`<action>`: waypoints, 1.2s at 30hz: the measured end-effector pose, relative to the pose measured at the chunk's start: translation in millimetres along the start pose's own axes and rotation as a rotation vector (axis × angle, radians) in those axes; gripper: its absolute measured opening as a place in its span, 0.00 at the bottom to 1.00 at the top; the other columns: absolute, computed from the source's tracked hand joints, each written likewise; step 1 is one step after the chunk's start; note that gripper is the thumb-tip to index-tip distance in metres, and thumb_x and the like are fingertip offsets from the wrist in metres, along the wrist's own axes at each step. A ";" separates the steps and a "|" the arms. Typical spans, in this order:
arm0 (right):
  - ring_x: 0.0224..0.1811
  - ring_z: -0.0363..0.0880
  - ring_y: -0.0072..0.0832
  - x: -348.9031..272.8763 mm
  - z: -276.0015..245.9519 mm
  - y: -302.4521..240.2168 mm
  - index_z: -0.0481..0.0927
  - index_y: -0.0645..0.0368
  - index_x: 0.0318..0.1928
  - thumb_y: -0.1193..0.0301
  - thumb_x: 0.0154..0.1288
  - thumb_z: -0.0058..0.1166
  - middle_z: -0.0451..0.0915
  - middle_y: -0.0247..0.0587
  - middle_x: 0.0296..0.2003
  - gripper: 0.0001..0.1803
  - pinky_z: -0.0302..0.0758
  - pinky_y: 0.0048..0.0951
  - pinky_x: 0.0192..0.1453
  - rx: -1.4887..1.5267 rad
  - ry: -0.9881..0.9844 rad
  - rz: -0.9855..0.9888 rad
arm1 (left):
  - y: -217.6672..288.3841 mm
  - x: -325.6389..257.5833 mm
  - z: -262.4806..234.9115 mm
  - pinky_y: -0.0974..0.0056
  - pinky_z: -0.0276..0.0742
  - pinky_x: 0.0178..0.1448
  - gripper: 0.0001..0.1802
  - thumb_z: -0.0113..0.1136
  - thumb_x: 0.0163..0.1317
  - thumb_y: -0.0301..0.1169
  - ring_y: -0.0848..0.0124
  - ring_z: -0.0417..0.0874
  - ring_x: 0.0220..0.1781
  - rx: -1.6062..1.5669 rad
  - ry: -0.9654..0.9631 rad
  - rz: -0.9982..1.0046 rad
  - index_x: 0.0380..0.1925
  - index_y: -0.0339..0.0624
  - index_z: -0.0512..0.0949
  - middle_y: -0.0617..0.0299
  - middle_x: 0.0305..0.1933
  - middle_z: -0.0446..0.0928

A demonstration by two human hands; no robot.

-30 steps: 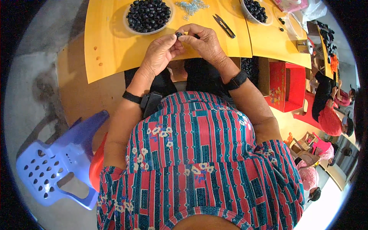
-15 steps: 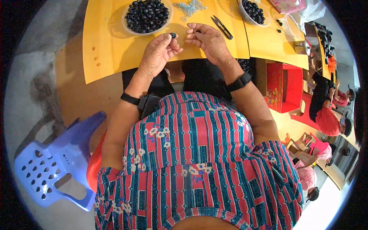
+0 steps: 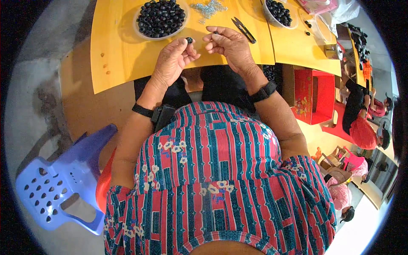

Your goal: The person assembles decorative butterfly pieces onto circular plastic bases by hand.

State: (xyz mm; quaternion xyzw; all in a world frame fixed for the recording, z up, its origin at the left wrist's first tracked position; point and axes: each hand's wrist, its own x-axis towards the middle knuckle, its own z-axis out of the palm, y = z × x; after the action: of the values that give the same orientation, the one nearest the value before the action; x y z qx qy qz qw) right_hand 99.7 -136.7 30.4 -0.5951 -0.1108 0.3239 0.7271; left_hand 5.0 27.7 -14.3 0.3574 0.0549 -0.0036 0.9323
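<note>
My left hand [image 3: 172, 61] pinches a small black ring-shaped bead [image 3: 189, 40] between thumb and forefinger, just above the near edge of the yellow table [image 3: 123, 51]. My right hand [image 3: 229, 44] is a little to its right, fingers curled, with a tiny dark piece [image 3: 216, 32] at its fingertips. The two hands are a short gap apart. A white plate [image 3: 140, 33] heaped with black beads [image 3: 161, 17] lies just beyond my left hand. A pile of small silver metal parts [image 3: 208, 8] lies beyond the hands.
Black thread snips [image 3: 244, 29] lie right of my right hand. A second bowl of black beads [image 3: 278, 12] stands at the back right. A blue plastic stool [image 3: 59, 187] is at my left, a red box [image 3: 312, 95] under the table at right. Other people sit at far right.
My hands have drawn apart: a second ago they were together on the bead, now the left one holds it alone and the right has shifted right.
</note>
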 end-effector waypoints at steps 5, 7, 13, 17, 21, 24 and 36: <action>0.31 0.79 0.24 -1.6 2.3 -2.2 0.70 0.66 0.51 0.76 0.66 0.43 0.79 0.45 0.38 0.14 0.79 0.24 0.38 -0.018 -0.020 -0.040 | 1.0 -1.6 0.0 0.61 0.75 0.51 0.13 0.50 0.65 0.38 0.71 0.76 0.38 -0.005 -0.015 -0.002 0.39 0.39 0.74 0.64 0.31 0.73; 0.30 0.79 0.24 -3.1 2.5 -1.5 0.69 0.66 0.51 0.76 0.66 0.44 0.79 0.45 0.37 0.14 0.79 0.23 0.37 -0.028 -0.013 -0.070 | 2.3 -1.7 1.3 0.62 0.75 0.49 0.12 0.50 0.65 0.35 0.73 0.75 0.37 -0.005 -0.013 0.005 0.38 0.38 0.74 0.66 0.30 0.72; 0.29 0.79 0.26 -4.1 1.4 1.9 0.68 0.66 0.49 0.76 0.64 0.47 0.79 0.46 0.33 0.14 0.78 0.24 0.34 -0.033 -0.004 -0.084 | 3.9 -1.4 2.7 0.62 0.74 0.50 0.11 0.49 0.65 0.35 0.73 0.75 0.37 -0.013 -0.020 -0.009 0.38 0.38 0.74 0.65 0.31 0.73; 0.27 0.77 0.22 -3.9 2.0 6.7 0.76 0.67 0.44 0.75 0.64 0.49 0.80 0.40 0.32 0.10 0.78 0.22 0.34 -0.030 0.046 -0.091 | 2.0 -0.5 -0.9 0.60 0.73 0.52 0.13 0.50 0.65 0.37 0.71 0.76 0.39 -0.022 -0.021 -0.008 0.39 0.37 0.73 0.63 0.32 0.73; 0.26 0.75 0.19 -3.7 4.4 8.5 0.78 0.67 0.44 0.76 0.63 0.49 0.79 0.37 0.32 0.11 0.77 0.21 0.35 0.063 0.090 -0.060 | 1.7 -0.2 -2.1 0.60 0.73 0.52 0.13 0.50 0.65 0.37 0.71 0.75 0.38 -0.018 -0.030 0.002 0.39 0.37 0.73 0.63 0.32 0.73; 0.27 0.75 0.19 -6.1 5.9 8.0 0.78 0.67 0.45 0.77 0.62 0.50 0.79 0.37 0.33 0.12 0.77 0.21 0.36 0.130 0.063 -0.057 | 2.0 -0.7 -1.0 0.60 0.73 0.52 0.13 0.50 0.65 0.37 0.71 0.75 0.38 -0.014 -0.041 0.004 0.39 0.37 0.73 0.63 0.32 0.73; 0.29 0.75 0.20 -12.4 12.5 7.3 0.77 0.65 0.43 0.78 0.61 0.51 0.78 0.34 0.31 0.09 0.75 0.20 0.36 0.161 0.001 -0.082 | 0.4 -2.6 -3.8 0.61 0.73 0.51 0.10 0.49 0.66 0.35 0.71 0.76 0.39 0.007 -0.041 -0.011 0.37 0.40 0.74 0.63 0.32 0.74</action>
State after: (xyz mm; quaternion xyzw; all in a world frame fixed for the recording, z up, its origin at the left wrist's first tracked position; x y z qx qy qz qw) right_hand 81.0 -133.6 29.7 -0.5300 -0.1080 0.3015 0.7852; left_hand 2.1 30.4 -16.6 0.3602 0.0379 -0.0163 0.9320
